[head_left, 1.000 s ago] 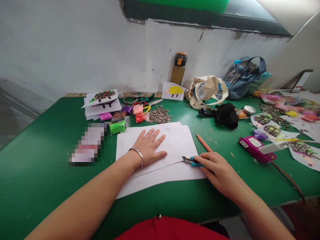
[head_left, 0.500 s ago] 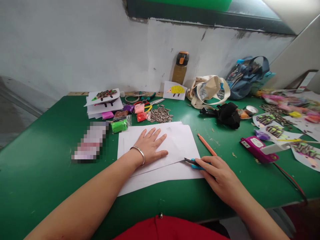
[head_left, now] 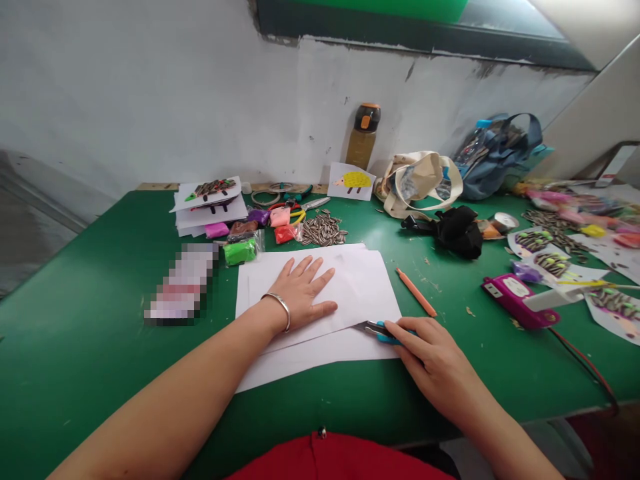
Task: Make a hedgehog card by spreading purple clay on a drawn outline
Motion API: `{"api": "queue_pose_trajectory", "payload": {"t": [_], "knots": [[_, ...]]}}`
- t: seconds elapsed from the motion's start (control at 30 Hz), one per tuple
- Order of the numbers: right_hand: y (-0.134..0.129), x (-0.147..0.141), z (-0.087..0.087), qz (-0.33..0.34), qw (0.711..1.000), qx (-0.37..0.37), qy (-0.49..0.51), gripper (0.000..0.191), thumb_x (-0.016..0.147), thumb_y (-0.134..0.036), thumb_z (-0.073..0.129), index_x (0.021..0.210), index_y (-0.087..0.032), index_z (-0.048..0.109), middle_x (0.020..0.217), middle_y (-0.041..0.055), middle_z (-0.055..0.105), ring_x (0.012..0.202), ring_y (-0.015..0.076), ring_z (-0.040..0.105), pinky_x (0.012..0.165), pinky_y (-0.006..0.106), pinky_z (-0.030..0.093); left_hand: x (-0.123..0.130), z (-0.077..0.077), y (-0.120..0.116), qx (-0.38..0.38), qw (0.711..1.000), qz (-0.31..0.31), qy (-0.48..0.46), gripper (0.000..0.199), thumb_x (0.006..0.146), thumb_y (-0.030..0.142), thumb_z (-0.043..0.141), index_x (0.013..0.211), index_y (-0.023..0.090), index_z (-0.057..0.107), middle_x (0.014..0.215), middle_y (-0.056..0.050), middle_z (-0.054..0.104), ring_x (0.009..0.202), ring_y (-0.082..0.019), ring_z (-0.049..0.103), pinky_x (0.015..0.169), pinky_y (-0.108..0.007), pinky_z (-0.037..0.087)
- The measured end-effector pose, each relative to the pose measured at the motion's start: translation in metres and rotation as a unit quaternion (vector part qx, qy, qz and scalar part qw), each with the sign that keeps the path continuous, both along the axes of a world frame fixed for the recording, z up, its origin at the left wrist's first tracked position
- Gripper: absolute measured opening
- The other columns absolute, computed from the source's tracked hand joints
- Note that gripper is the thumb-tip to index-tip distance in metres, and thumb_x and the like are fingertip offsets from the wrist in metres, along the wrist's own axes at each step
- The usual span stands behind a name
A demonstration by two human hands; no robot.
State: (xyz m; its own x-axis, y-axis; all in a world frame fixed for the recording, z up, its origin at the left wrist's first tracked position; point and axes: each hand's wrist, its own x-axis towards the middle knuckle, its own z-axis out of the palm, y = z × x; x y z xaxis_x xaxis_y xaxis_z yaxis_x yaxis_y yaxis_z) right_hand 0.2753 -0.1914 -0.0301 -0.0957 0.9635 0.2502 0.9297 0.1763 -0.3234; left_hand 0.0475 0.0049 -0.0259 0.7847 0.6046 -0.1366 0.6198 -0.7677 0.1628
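Note:
A few white paper sheets (head_left: 360,287) lie stacked on the green table in front of me. My left hand (head_left: 303,293), with a silver bangle at the wrist, rests flat on the top sheet, fingers spread. Low on the right side of the stack, my right hand (head_left: 420,343) grips small blue-handled snips (head_left: 383,331). Their dark pointed tip meets the lower edge of the upper sheet, over another sheet beneath. My fingers hide part of the handle. An orange pen-like stick (head_left: 416,292) lies just beyond my right hand.
Behind the paper are sunflower seeds (head_left: 324,229), a green clay packet (head_left: 240,251) and pliers (head_left: 299,194). A blurred-out flat item (head_left: 183,283) lies left. At right are a black bundle (head_left: 457,231), a magenta device (head_left: 520,300) with a cable, and seed-decorated cards (head_left: 550,263).
My right hand has shifted slightly left with the snips, their tip now farther along the sheet's edge. My left hand stays spread on the paper.

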Motion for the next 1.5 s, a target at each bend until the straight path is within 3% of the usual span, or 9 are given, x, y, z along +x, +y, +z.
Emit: {"api": "queue_pose_trajectory", "payload": {"t": [0.9,1.5], "knots": [[0.001,-0.022,0.003,0.038,0.999,-0.006,-0.002,0.036,0.096,-0.017,0.045,0.131,-0.019,0.053,0.112,0.0118,0.058,0.099,0.0242,0.051,0.085,0.043,0.046,0.000,-0.003,0.000,0.003,1.000,-0.007,-0.004,0.080,0.085,0.076,0.026,0.151,0.031,0.024,0.160,-0.010,0.016,0.146,-0.035,0.012,0.114,-0.058,0.004],[0.005,-0.042,0.010,0.045,0.999,-0.002,-0.011,0.036,0.093,-0.013,0.047,0.126,-0.019,0.058,0.108,0.0118,0.062,0.096,0.0244,0.056,0.083,0.041,0.048,0.001,-0.002,0.000,0.001,1.000,-0.008,0.000,0.081,0.085,0.076,0.027,0.151,0.030,0.022,0.160,-0.010,0.015,0.146,-0.034,0.010,0.114,-0.058,0.003]]}}
